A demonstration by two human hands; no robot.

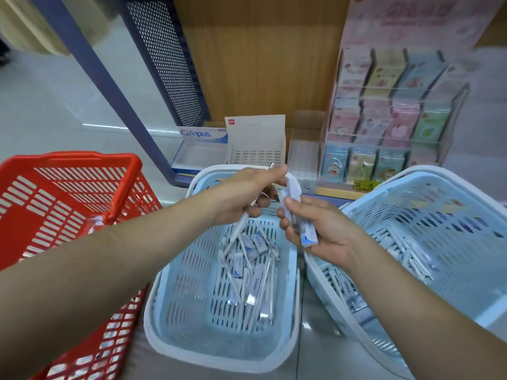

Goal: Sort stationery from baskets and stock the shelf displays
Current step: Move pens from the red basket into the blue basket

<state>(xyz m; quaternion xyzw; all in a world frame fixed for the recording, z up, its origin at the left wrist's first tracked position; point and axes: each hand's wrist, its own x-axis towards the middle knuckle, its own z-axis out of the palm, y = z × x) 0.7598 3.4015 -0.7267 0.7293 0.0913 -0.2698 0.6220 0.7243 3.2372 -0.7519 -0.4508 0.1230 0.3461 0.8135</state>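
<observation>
Bright, even indoor light reaches me, shadows faint and soft. Glare streaks the floor [55, 105] at upper left. The wide lens bows the edges. The card rack [384, 113] is smeared soft; the left hand [247, 193] gripping a pen [241, 226] and the right hand [318, 231] gripping packets [308, 238] blur slightly.

Head-worn camera looks steeply down, close over three baskets [219, 360].

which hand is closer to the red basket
Left. The left hand, gripping a white pen, is to the right of the red basket; the right hand, holding small packs, is farther right, next to the right blue basket.
</observation>
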